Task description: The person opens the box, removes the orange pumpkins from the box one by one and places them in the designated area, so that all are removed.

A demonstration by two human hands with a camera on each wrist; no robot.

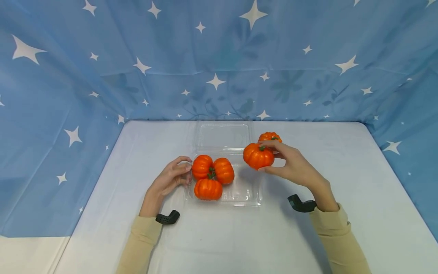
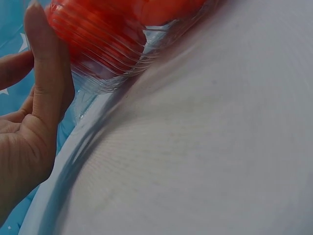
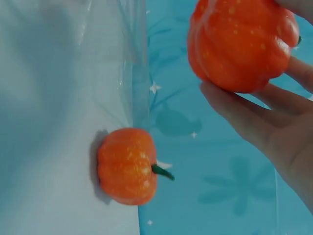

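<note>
My right hand (image 1: 289,161) holds an orange toy pumpkin (image 1: 257,156) with a green stem above the right part of a clear plastic container (image 1: 246,196). In the right wrist view the fingers (image 3: 244,115) support this pumpkin from one side. Three more pumpkins (image 1: 208,189) sit together in the container's left half, stems toward each other. Beside the container's left wall is my left hand (image 1: 172,176), its fingers touching or very near the plastic. The left wrist view shows the thumb side (image 2: 46,73) of that hand against the ribbed wall.
Another orange pumpkin (image 3: 128,166) stands on the white table behind the right hand, to the right of the container. The container's clear lid (image 1: 224,136) lies folded back toward the far edge. A blue curtain (image 1: 219,57) with white stars hangs behind the table.
</note>
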